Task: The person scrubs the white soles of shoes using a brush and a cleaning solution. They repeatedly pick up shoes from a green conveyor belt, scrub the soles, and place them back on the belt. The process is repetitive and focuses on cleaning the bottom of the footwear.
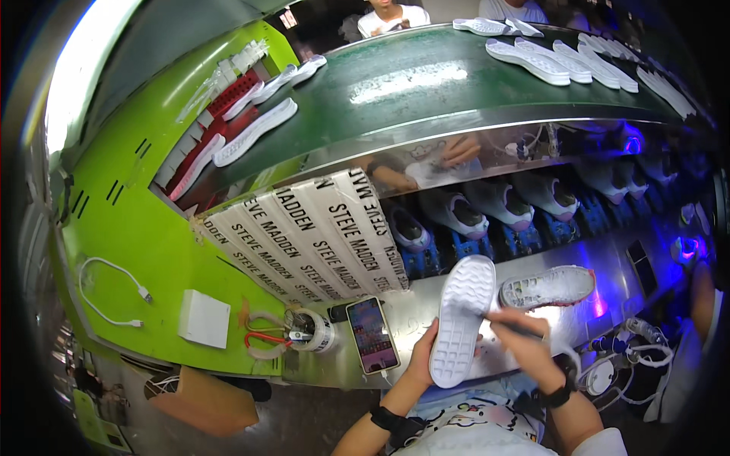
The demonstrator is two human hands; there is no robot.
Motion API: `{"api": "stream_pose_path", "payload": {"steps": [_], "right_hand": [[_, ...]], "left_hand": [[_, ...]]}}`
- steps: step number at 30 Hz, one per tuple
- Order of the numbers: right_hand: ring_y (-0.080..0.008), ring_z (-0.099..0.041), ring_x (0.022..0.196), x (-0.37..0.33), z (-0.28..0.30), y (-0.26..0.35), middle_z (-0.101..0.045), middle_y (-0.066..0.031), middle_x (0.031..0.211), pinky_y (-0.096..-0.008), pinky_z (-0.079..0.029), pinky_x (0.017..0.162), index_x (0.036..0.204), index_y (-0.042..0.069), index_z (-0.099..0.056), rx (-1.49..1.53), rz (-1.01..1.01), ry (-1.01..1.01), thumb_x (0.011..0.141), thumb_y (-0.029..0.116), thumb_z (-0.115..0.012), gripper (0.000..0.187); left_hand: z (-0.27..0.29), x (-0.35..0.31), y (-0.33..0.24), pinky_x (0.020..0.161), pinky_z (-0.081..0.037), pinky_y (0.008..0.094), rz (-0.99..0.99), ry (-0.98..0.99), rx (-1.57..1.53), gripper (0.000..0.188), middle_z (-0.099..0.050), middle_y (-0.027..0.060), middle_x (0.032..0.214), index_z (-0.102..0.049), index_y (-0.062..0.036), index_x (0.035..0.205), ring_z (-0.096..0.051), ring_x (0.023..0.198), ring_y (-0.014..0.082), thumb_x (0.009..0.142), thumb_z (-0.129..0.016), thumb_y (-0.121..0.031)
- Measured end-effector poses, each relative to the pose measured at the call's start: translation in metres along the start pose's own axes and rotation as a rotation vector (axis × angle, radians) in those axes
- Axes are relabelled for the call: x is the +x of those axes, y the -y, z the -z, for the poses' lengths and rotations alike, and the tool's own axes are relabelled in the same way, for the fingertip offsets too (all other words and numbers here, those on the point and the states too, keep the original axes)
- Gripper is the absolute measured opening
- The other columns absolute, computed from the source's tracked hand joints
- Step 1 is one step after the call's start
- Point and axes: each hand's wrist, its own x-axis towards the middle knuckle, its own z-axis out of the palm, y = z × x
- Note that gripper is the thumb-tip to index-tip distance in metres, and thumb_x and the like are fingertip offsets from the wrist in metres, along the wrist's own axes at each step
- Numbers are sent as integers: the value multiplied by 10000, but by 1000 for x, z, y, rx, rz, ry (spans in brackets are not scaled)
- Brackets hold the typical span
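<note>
"Where's the white shoe sole (pixel 461 323)?"
"Right of the smartphone (pixel 372 336), gripped by the half-curled left hand (pixel 423 356)."
"And the right hand (pixel 526 348)?"
"Closed round a dark slim tool (pixel 517 327), farther right of the smartphone."

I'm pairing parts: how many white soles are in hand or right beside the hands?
2: one sole in the left hand, another sole on the metal bench beyond the right hand. More may be hidden.
</note>
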Motion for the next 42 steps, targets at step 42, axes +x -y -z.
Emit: {"api": "stream_pose_path", "payload": {"steps": [42], "right_hand": [[-191,-671,749,23,10,16,-703,-125,955,-299,-533,716,990,30,-697,-324,306,-138,788,28,-691,201]], "left_hand": [[-44,22,15,989,-426,456,-273,-82,-68,698,-403,161,1411,-297,-58,1444,-499,1113,325,892,-452,-456]]}}
